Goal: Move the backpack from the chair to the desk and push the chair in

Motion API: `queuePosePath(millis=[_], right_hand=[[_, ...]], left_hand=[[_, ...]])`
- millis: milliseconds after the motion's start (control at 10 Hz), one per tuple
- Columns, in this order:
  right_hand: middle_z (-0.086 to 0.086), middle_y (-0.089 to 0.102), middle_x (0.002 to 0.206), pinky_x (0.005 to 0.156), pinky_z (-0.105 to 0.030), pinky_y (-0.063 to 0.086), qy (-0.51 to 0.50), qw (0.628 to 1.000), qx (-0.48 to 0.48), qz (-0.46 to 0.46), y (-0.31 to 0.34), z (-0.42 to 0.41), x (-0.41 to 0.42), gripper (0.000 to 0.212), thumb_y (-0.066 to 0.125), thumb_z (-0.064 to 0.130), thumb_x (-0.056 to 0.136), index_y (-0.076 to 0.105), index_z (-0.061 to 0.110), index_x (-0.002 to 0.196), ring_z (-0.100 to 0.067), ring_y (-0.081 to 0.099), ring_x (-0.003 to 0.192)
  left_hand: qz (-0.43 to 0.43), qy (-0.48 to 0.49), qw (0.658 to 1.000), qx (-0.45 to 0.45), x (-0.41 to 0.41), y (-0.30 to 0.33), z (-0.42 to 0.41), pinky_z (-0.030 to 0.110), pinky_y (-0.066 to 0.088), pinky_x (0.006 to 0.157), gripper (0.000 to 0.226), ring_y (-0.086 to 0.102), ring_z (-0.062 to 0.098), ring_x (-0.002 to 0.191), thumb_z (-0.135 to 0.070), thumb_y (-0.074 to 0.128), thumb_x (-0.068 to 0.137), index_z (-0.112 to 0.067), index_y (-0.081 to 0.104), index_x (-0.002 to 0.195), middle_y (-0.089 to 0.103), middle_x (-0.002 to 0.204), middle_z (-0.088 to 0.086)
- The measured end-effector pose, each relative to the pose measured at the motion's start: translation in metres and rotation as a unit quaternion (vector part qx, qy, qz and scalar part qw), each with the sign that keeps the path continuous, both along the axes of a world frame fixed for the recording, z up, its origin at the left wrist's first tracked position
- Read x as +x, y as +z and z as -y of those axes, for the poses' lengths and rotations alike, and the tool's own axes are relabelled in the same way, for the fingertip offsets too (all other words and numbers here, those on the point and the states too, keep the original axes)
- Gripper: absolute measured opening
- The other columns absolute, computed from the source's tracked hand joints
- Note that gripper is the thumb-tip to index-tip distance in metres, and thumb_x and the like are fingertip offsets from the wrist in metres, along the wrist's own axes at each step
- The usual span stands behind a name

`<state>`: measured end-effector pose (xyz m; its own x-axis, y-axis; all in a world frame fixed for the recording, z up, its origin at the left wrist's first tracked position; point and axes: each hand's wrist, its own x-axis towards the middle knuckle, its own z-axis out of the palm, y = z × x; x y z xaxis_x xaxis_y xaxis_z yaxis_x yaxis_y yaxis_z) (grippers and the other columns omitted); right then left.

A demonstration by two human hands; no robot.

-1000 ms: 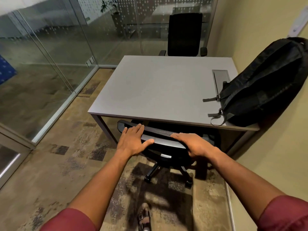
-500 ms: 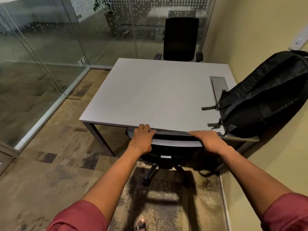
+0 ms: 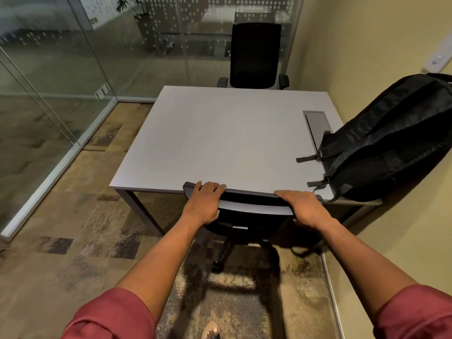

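Observation:
A black backpack (image 3: 389, 143) lies tilted on the right side of the grey desk (image 3: 220, 143), leaning against the yellow wall, its straps trailing onto the desktop. The black office chair (image 3: 252, 209) stands at the desk's near edge, its seat hidden beneath the desktop and the top of its backrest touching the edge. My left hand (image 3: 204, 200) grips the left end of the backrest top. My right hand (image 3: 302, 207) grips the right end.
A second black chair (image 3: 255, 53) stands at the desk's far side. Glass walls (image 3: 49, 94) run along the left and back, the yellow wall (image 3: 403, 241) close on the right. A cable hatch (image 3: 316, 126) sits in the desktop beside the backpack. Patterned carpet (image 3: 73, 253) covers the floor.
The chair has rolled forward under the desk, with both hands staying on the backrest top. The backrest now meets the desk edge. The view has come closer to the desk.

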<state>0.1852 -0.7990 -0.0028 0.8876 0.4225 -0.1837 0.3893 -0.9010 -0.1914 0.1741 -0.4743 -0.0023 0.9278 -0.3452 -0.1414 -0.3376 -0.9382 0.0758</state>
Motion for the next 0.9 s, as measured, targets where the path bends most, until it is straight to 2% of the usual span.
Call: queuePosePath(millis=[100, 200, 300, 400, 500, 700, 800, 900], right_hand=[[0.002, 0.050, 0.151, 0.114, -0.044, 0.031, -0.036, 0.999, 0.009, 0.010, 0.002, -0.002, -0.005, 0.076, 0.066, 0.012, 0.078, 0.042, 0.030, 0.147, -0.024, 0.045, 0.139], [0.002, 0.048, 0.153, 0.115, -0.045, 0.027, -0.059, 0.998, -0.002, 0.009, 0.003, -0.003, -0.008, 0.076, 0.064, 0.009, 0.081, 0.039, 0.030, 0.149, -0.023, 0.042, 0.141], [-0.001, 0.042, 0.157, 0.118, -0.050, 0.020, -0.055, 0.998, -0.019, -0.015, 0.006, -0.006, -0.008, 0.084, 0.072, 0.043, 0.081, 0.031, 0.027, 0.152, -0.023, 0.034, 0.146], [-0.001, 0.037, 0.159, 0.120, -0.055, 0.015, -0.039, 0.999, -0.023, -0.022, 0.006, -0.012, -0.013, 0.100, 0.052, 0.080, 0.075, 0.026, 0.024, 0.154, -0.024, 0.030, 0.148], [-0.001, 0.034, 0.161, 0.121, -0.053, 0.012, -0.042, 0.999, 0.032, 0.000, 0.008, -0.025, -0.018, 0.102, 0.023, 0.090, 0.077, 0.024, 0.025, 0.156, -0.022, 0.026, 0.150], [-0.002, 0.038, 0.159, 0.123, -0.049, 0.008, -0.087, 0.994, 0.058, 0.020, 0.007, -0.037, -0.024, 0.094, 0.009, 0.083, 0.082, 0.028, 0.024, 0.153, -0.020, 0.024, 0.151], [-0.003, 0.036, 0.160, 0.123, -0.049, 0.007, -0.099, 0.993, 0.056, 0.012, 0.009, -0.040, -0.028, 0.086, 0.017, 0.077, 0.087, 0.028, 0.023, 0.153, -0.021, 0.023, 0.151], [-0.002, 0.031, 0.163, 0.124, -0.048, 0.002, -0.113, 0.990, 0.076, 0.038, 0.015, -0.045, -0.027, 0.080, 0.024, 0.071, 0.092, 0.023, 0.022, 0.155, -0.021, 0.018, 0.153]], left_hand=[[0.009, -0.008, 1.000, -0.016, 0.002, -0.004, -0.001, 0.049, 0.014, 0.124, 0.080, 0.034, 0.027, 0.145, -0.033, 0.064, 0.086, -0.018, 0.028, 0.156, 0.041, 0.155, 0.008], [0.016, -0.011, 1.000, -0.024, 0.004, -0.005, -0.002, 0.048, 0.014, 0.124, 0.084, 0.034, 0.026, 0.146, -0.051, 0.061, 0.087, -0.018, 0.028, 0.156, 0.041, 0.156, 0.008], [-0.002, -0.020, 0.999, -0.042, 0.005, -0.006, -0.005, 0.050, 0.013, 0.125, 0.102, 0.030, 0.026, 0.149, -0.083, 0.042, 0.081, -0.018, 0.026, 0.158, 0.037, 0.159, 0.008], [-0.027, -0.018, 0.999, -0.043, 0.006, -0.003, -0.006, 0.052, 0.006, 0.126, 0.105, 0.021, 0.026, 0.153, -0.088, 0.030, 0.081, -0.018, 0.022, 0.160, 0.030, 0.164, 0.007], [-0.039, 0.022, 0.997, -0.066, 0.005, 0.002, 0.002, 0.053, -0.003, 0.126, 0.087, 0.008, 0.024, 0.157, -0.073, 0.021, 0.095, -0.017, 0.017, 0.161, 0.020, 0.168, 0.006], [-0.035, 0.040, 0.996, -0.070, -0.001, 0.002, 0.018, 0.048, -0.004, 0.127, 0.074, 0.004, 0.023, 0.158, -0.059, 0.016, 0.103, -0.014, 0.016, 0.161, 0.018, 0.169, 0.005], [-0.031, 0.044, 0.996, -0.071, 0.001, 0.004, 0.019, 0.047, -0.003, 0.127, 0.072, 0.003, 0.023, 0.158, -0.057, 0.017, 0.104, -0.013, 0.016, 0.161, 0.017, 0.169, 0.006], [-0.003, 0.044, 0.996, -0.080, 0.005, 0.015, 0.025, 0.045, -0.006, 0.127, 0.071, -0.005, 0.022, 0.158, -0.053, 0.021, 0.105, -0.011, 0.011, 0.162, 0.005, 0.171, 0.007]])
